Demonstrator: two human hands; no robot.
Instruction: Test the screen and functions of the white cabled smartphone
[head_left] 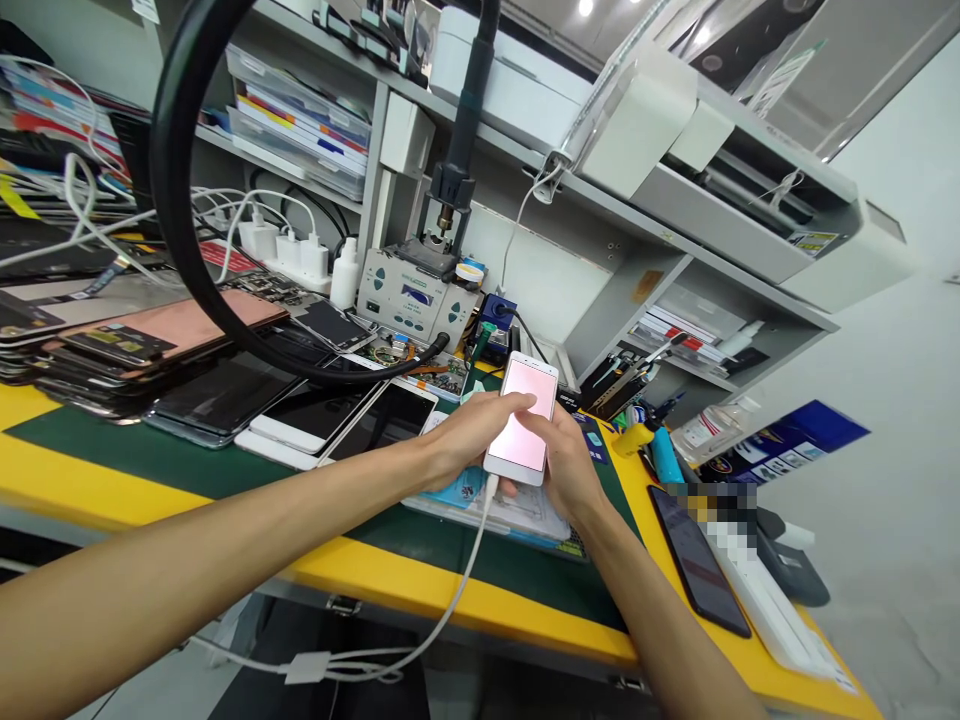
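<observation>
A white smartphone point(517, 440) with a lit, pinkish-white screen is held upright above the bench between both hands. My left hand point(476, 425) grips its left edge, thumb lying across the screen. Around the right edge my right hand point(568, 455) is closed, its thumb also over the glass; some fingers are hidden behind the phone. A white charging cable point(480, 535) is plugged into the phone's bottom end and hangs down past the bench edge. Beneath the hands lie a flat clear case point(536, 520) and blue packaging point(459, 492) on the green mat point(390, 540).
Several phones point(307, 410) and a stack of phone parts point(150, 350) fill the left side. Behind stands a grey rework station point(412, 300); its thick black hose point(169, 190) loops across the front left. A dark tablet point(697, 560) lies at right. Above is a shelf with a printer point(720, 170).
</observation>
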